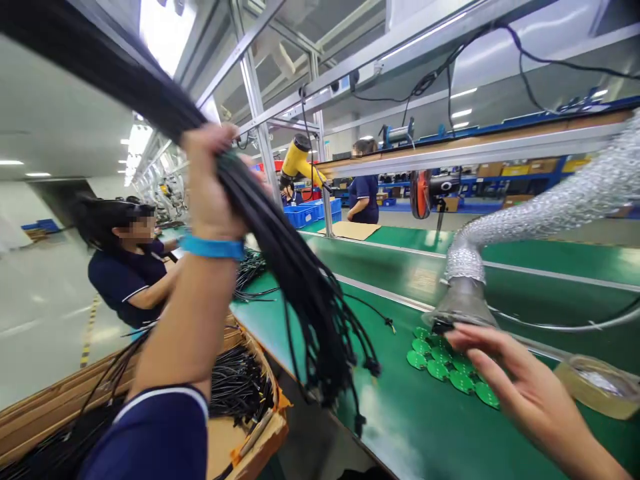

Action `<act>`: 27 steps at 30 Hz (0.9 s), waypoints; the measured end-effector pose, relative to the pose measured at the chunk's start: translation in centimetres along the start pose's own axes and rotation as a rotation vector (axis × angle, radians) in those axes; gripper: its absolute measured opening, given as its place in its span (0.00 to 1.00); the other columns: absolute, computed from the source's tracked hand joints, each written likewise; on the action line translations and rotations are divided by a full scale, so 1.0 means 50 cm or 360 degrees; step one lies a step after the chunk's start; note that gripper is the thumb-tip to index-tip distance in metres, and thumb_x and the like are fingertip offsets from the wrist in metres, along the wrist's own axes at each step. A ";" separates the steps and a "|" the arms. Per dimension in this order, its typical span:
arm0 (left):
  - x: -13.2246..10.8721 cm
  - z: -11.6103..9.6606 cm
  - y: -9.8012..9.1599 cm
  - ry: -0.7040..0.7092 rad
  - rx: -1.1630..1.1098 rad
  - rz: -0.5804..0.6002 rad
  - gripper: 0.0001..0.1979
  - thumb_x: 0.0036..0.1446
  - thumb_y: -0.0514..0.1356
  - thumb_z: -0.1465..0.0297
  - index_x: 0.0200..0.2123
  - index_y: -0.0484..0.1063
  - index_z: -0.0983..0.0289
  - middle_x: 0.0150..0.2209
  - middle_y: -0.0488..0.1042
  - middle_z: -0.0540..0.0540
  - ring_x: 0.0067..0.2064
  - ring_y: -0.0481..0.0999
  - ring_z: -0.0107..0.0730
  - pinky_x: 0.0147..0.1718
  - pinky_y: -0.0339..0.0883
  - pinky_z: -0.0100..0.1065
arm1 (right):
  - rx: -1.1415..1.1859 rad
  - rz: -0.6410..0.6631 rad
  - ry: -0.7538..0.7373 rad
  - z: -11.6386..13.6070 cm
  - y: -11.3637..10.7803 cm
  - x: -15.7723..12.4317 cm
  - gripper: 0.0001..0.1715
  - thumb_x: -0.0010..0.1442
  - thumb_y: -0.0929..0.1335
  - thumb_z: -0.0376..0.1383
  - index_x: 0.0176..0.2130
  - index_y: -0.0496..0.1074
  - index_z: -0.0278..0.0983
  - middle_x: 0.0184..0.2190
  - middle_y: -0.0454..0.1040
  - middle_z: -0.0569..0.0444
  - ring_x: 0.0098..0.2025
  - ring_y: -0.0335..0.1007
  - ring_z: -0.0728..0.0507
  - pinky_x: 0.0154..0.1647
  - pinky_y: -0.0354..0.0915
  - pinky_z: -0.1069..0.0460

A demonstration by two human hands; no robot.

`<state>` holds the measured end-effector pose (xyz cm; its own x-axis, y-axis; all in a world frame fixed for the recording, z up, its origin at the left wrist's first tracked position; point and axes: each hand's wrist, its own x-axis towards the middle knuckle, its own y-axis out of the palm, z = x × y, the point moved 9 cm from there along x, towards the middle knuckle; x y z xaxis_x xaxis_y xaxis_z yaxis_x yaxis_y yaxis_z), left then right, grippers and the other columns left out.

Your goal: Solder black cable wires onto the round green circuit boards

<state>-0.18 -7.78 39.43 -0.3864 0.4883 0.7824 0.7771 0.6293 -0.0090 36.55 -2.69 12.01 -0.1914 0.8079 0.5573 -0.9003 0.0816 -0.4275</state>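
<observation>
Cardboard box (260, 433) of black cables (240, 387)

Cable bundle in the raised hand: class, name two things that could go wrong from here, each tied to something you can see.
1. The cable bundle hangs from the left hand with loose ends above the table edge; they might snag there.
2. The right hand reaches beside the round green boards under the extraction hose; swinging cable ends could perhaps scatter them.
</observation>
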 end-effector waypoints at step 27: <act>-0.249 0.159 0.608 -0.0495 -0.1156 0.1284 0.23 0.49 0.65 0.61 0.46 0.65 0.64 0.48 0.71 0.58 0.53 0.69 0.40 0.54 0.61 0.39 | 0.0164 -0.0410 -0.0335 0.065 -0.008 0.280 0.26 0.63 0.57 0.49 0.54 0.62 0.38 0.49 0.69 0.48 0.52 0.64 0.41 0.56 0.62 0.42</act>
<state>24.32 10.09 24.48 0.3313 0.7860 0.5219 0.9210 -0.3896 0.0020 32.97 6.70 22.32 -0.0195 0.6295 0.7767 -0.9623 0.1990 -0.1855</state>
